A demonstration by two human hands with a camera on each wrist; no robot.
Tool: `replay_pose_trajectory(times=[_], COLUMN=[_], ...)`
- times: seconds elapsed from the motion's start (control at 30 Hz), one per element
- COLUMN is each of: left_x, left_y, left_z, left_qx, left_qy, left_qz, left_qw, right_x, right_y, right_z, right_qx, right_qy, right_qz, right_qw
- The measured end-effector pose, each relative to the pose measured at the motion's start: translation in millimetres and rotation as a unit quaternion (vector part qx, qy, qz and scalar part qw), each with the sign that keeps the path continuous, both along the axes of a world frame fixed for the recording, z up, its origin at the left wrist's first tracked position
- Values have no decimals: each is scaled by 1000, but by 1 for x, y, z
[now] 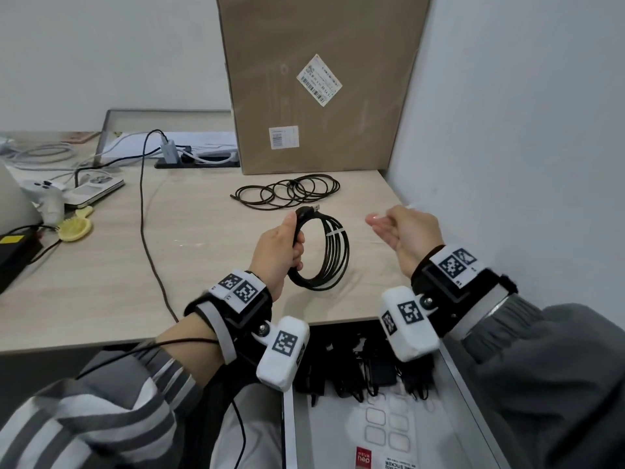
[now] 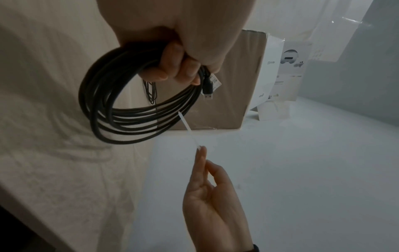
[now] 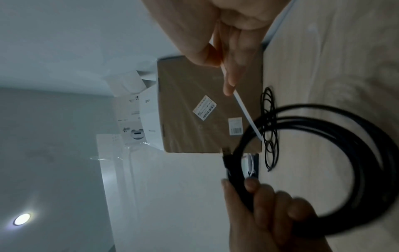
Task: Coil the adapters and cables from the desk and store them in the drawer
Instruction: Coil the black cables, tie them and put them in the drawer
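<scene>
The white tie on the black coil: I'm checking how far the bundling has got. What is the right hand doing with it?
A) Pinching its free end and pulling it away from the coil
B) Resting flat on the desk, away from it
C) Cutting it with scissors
A: the right hand pinches the free end of the white tie, which runs taut from the black coil gripped by the left hand.

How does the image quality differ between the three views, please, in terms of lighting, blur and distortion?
Head view: bright and even, coiled black cable sharp, desk edges bowed by the wide lens. Left wrist view: dimmer, greyish, the left hand looming large. Right wrist view: darkest, soft motion blur on the white tie, a ceiling light glaring at lower left.
</scene>
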State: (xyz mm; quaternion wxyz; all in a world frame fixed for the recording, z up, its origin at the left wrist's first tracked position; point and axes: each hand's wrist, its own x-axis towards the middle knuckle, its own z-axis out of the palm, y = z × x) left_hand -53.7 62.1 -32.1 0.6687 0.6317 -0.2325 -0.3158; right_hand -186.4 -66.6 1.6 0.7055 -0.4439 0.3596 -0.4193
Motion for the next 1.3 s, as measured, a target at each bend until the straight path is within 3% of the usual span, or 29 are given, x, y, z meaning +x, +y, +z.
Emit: replay_pose_trajectory(times=[0.3,0.6,0.67,0.77,0.9,1.03,1.3], left_x=[-9,-9,-5,-2,-1,4,0], left_y=[-12,-18,-18,-17,-16,-14,-14], left_z=[2,9,8,6,6,8,15], left_qx=[-27,-24,-27,-10,13,26,36], left_qy=[-32,-6,-12,-36,-72,-82,-143], left_qz=[-19,-8,14,37,39,44,30], left_qw=[999,1000,999,999,997,995,989], right_x=[19,28,26,24,20,9,4], right_y=[25,34,35,33,25,15,16], right_z=[-8,-18,-19,-20,-24,-19,9], right_qx=[118,129,104,27,-116,-221,-381], right_qy=[-140,-135,-88,47,188,161,100], right_qz=[44,144,151,143,98,54,107], right_qw=[982,972,979,988,970,960,913])
